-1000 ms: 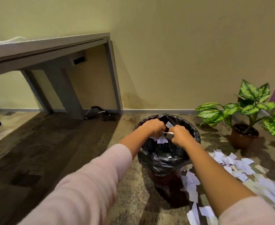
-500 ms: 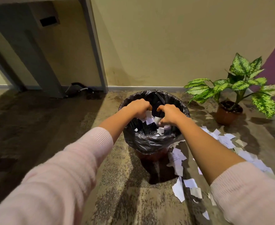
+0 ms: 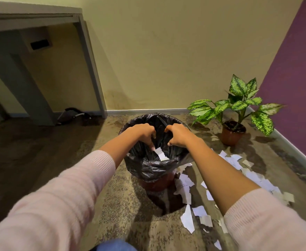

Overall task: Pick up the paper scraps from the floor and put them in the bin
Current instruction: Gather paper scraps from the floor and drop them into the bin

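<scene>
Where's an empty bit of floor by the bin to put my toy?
Bare floor lies left of the bin, between it and the desk leg, and behind it up to the wall. Right of the bin, toward the plant pot, paper scraps crowd the floor.

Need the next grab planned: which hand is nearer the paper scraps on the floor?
Right. The right hand is over the bin's right half, on the side where the paper scraps lie; the left hand is over the bin's left half, farther from them.
</scene>
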A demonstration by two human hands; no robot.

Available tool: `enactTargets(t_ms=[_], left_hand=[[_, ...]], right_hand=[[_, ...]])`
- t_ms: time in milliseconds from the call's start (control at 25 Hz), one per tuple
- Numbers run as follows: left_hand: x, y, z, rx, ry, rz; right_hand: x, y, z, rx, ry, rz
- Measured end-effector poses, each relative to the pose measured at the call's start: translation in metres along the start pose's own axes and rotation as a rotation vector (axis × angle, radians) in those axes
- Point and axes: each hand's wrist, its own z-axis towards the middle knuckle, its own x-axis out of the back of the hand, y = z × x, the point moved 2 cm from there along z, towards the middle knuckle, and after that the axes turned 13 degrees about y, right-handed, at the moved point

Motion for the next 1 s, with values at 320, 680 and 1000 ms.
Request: enactTargets(t_ms=[320,680,1000], left_hand=[[0.025,0.078,0.010,-0.135,0.270,0.061],[0.004,0.196,0.010,-0.280,0.468,-0.113],[-0.116,0.258,0.020,-0.342,0.111,-0.118]], right_hand=[[0.023,0.061,-0.039,-0.117,0.211,0.102],[-0.011,0.158,-0.098,-0.379,0.150,0.063],[-0.090,0.210,-0.157,-0.533,0.020,0.109]])
